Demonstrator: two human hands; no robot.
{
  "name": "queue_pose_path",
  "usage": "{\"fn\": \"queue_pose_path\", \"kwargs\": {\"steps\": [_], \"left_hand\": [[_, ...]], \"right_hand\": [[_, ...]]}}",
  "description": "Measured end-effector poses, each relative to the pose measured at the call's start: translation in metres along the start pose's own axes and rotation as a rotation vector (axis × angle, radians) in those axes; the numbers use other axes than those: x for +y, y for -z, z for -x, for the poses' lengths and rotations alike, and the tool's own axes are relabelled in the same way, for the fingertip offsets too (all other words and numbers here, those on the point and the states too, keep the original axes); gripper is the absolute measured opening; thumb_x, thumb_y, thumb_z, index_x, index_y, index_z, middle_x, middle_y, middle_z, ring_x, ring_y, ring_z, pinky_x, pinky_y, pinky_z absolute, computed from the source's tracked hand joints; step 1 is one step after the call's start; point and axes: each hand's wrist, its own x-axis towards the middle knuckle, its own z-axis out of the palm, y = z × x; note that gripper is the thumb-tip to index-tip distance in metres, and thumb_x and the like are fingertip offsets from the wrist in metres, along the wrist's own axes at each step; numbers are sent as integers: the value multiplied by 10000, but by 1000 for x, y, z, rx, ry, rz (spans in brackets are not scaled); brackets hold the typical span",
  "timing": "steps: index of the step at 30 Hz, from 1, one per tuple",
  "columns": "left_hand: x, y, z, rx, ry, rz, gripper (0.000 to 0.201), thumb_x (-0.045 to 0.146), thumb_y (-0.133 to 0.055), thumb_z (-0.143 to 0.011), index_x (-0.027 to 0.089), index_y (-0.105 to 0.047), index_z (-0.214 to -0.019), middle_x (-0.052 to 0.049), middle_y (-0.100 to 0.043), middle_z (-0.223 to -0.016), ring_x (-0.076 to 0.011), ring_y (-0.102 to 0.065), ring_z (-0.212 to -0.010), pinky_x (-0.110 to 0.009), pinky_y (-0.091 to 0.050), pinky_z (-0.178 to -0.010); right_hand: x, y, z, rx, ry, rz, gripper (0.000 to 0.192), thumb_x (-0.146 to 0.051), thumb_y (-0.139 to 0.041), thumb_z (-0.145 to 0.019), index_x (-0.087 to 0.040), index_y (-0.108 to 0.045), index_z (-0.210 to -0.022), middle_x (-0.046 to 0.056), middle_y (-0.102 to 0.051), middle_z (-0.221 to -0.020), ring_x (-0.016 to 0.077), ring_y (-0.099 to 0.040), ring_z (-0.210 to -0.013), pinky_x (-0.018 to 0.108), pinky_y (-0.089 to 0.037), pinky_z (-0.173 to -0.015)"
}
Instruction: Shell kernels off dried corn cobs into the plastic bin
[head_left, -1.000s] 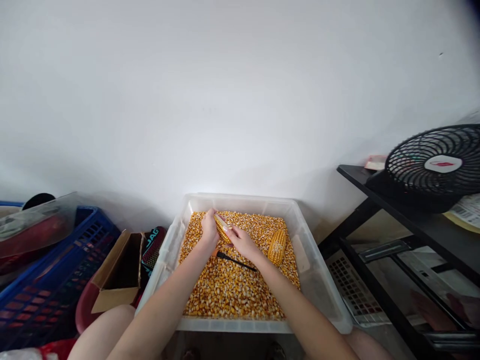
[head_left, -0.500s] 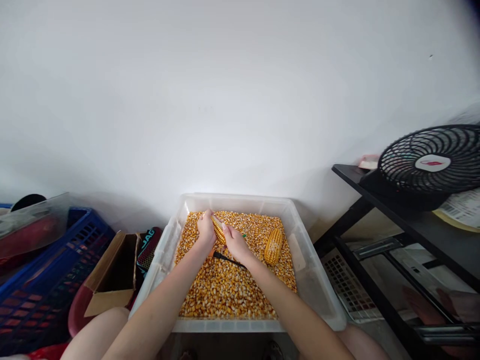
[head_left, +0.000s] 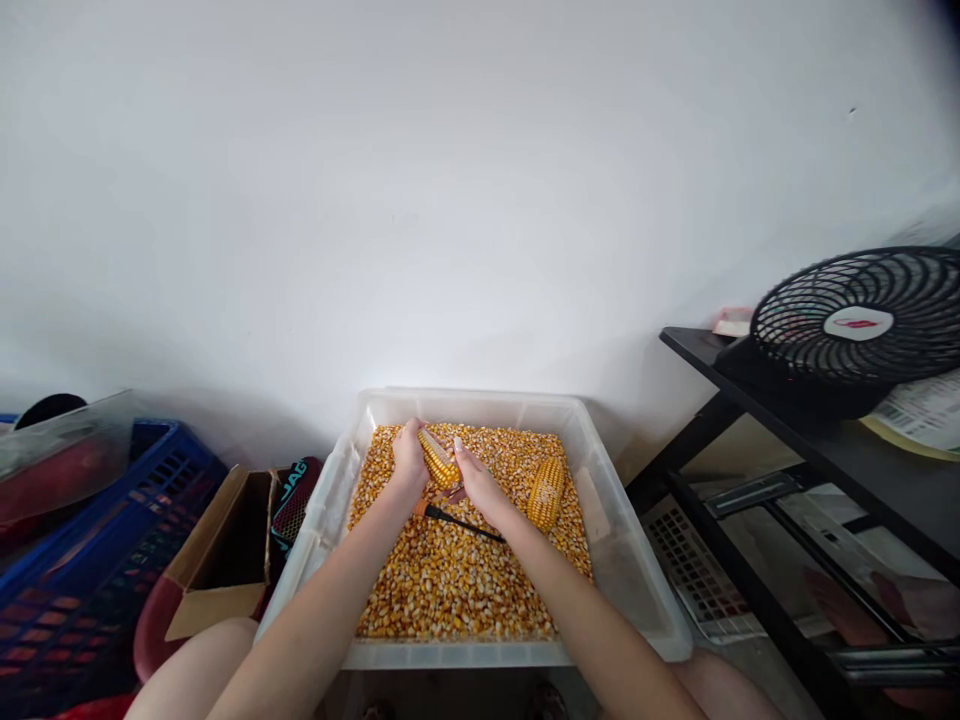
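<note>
A corn cob (head_left: 438, 460), still bearing yellow kernels with a pale stripe along its upper side, is gripped at its far left end by my left hand (head_left: 409, 458). My right hand (head_left: 481, 488) is at the cob's near right end, thumb raised and apart from the fingers; whether its fingertips touch the cob is hard to see. Below both hands, a tool with an orange end and a thin black shaft (head_left: 461, 521) lies on loose corn kernels (head_left: 457, 590). A second cob (head_left: 546, 494) rests on the kernels to the right.
The kernels fill a translucent plastic bin (head_left: 637, 570) in front of a white wall. Left of it stand a cardboard box (head_left: 225, 540), a red basin (head_left: 154, 620) and a blue crate (head_left: 150, 480). A black fan (head_left: 859, 320) sits on a dark table (head_left: 817, 430) at the right.
My right hand has shifted slightly right and its thumb has come off the cob, exposing more of the kernels. My left hand keeps its grip.
</note>
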Motion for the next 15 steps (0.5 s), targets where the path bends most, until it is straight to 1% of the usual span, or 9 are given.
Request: {"fn": "queue_pose_path", "kwargs": {"steps": [1, 3, 5, 8, 12, 13, 15], "left_hand": [[2, 0, -1, -14, 20, -6, 116, 263, -532, -609, 160, -486, -578, 25, -474, -459, -121, -492, -416, -247, -426, -467], [7, 1, -1, -15, 35, -12, 115, 263, -512, -616, 162, -478, -575, 26, -467, -454, -117, -481, -401, -244, -423, -453], [9, 1, -1, -4, 31, -23, 112, 263, -505, -614, 166, -468, -572, 28, -467, -448, -114, -467, -381, -243, -414, -434], [9, 1, 1, 2, 27, -48, 122, 277, -496, -617, 169, -462, -571, 22, -480, -444, -121, -471, -376, -247, -405, -418], [6, 3, 1, 17, -26, -65, 122, 282, -510, -607, 173, -460, -586, 38, -473, -441, -115, -472, -379, -234, -396, -418], [5, 3, 2, 10, -29, -66, 125, 283, -517, -604, 172, -461, -589, 40, -472, -441, -114, -473, -383, -232, -396, -420], [4, 3, 2, -8, -22, -66, 130, 285, -525, -601, 168, -470, -591, 38, -475, -442, -114, -477, -393, -230, -400, -427]], "right_hand": [[0, 2, 0, -49, 13, -20, 490, -577, -305, -877, -245, -505, -1177, 52, -606, -953, 136, -602, -606, 261, -504, -503], [0, 5, 0, -115, 52, 29, 449, -557, -425, -847, -250, -518, -1161, 24, -598, -877, 118, -584, -567, 243, -496, -501], [3, 6, 0, -112, 92, 123, 434, -538, -463, -841, -244, -525, -1154, -7, -570, -756, 106, -547, -506, 233, -480, -485], [6, 4, 1, -46, 103, 236, 447, -549, -363, -881, -230, -527, -1148, -20, -535, -656, 118, -522, -480, 238, -454, -476], [6, -4, 3, 75, 138, 375, 444, -522, -268, -913, -218, -557, -1057, 15, -569, -721, 148, -554, -607, 260, -459, -567], [6, -5, 3, 102, 129, 379, 451, -513, -240, -919, -218, -555, -1053, 21, -571, -733, 151, -551, -613, 267, -462, -574], [5, -8, 3, 128, 74, 325, 470, -516, -205, -919, -223, -539, -1072, 16, -555, -701, 146, -523, -549, 276, -462, -535]]}}
